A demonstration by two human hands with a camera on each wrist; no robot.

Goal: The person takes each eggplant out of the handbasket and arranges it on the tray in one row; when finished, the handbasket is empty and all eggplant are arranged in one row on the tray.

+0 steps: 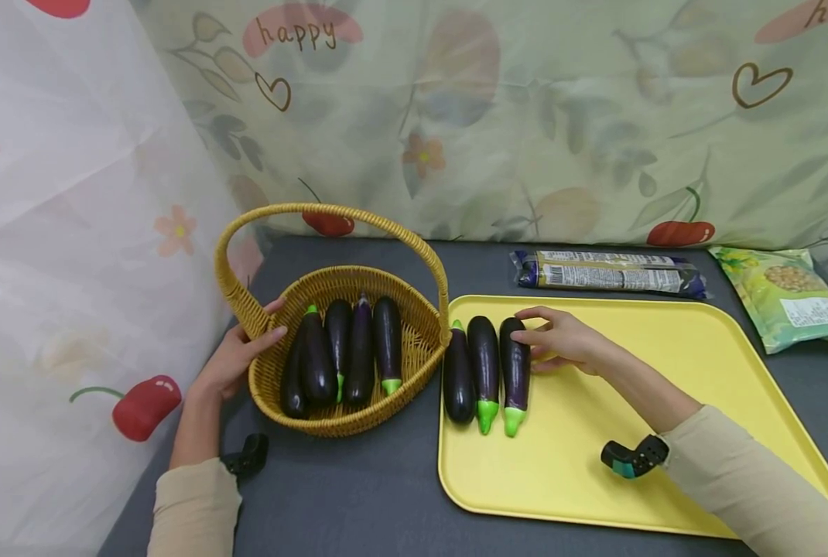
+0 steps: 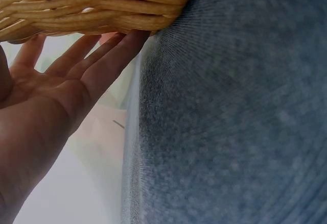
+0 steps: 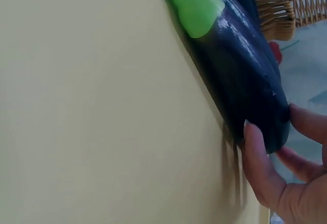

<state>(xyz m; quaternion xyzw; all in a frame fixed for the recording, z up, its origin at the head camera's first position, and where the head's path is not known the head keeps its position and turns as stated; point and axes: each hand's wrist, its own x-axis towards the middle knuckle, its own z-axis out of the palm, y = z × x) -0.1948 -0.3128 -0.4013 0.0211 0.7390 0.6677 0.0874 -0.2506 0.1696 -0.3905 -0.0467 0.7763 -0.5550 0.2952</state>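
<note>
Here, at the far left, a pale printed sheet (image 1: 73, 232) hangs beside the dark tabletop (image 1: 337, 495). Next comes the left hand (image 1: 229, 360), set at the left side of a wicker basket (image 1: 347, 425), near the foot of its arched handle (image 1: 337, 210); the thumb lies over the rim while the fingers, fairly straight, press against the outer wall, so the hand has hold of the basket lightly. Inside the basket lie five dark eggplants (image 1: 319, 360), side by side. Just right of it, at the left edge of a yellow tray (image 1: 686, 340), three more lie in a row, the first with its green cap pointing away, the other two with caps toward the person. The right hand (image 1: 570, 340), partly spread, pinches the uncapped end of the rightmost eggplant (image 1: 515, 379) between thumb and fingers; it lies on the tray. Beyond the tray's far edge rests a long dark-blue packet (image 1: 609, 275), and at the far right a green bag (image 1: 790, 298).
</note>
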